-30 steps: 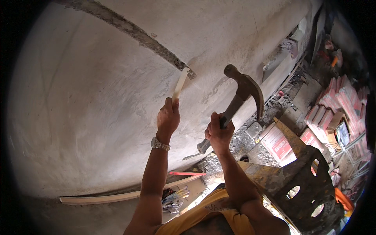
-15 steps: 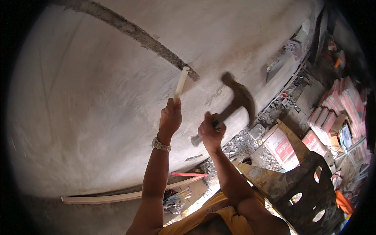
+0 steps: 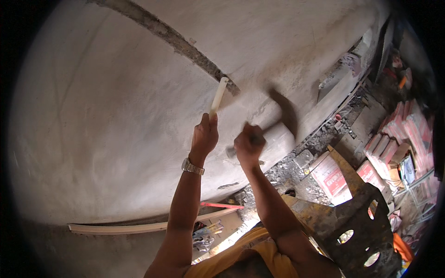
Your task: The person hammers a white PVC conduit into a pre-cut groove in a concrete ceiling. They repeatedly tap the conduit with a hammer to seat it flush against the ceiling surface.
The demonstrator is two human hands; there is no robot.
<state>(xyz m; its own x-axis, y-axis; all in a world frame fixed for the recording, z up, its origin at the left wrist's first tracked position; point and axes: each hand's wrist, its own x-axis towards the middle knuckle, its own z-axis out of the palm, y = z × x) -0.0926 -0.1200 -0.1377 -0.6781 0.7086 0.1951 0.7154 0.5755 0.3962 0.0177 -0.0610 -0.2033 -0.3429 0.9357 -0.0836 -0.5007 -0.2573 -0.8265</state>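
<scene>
My left hand [image 3: 205, 135], with a metal watch at the wrist, grips a short pale strip [image 3: 219, 96] whose top end rests at the lower end of a rough groove [image 3: 162, 32] cut in the plastered wall [image 3: 106, 120]. To its right, my right hand [image 3: 249, 143] is closed round the handle of a claw hammer [image 3: 287, 111], held below and right of the strip. The hammer is smeared by motion, its head apart from the strip.
Below right stand a yellow-and-black pierced metal piece [image 3: 343, 217], stacks of pink-striped bags [image 3: 408, 129] and a red-printed box [image 3: 329, 178] among rubble [image 3: 289, 169]. A long pale board [image 3: 116, 228] lies along the wall's foot. A recess [image 3: 333, 81] opens in the wall.
My right hand and the hammer have swung leftward, the hand also slightly upward, and are now more blurred. My left hand and strip stay at the groove, slightly further right in the picture.
</scene>
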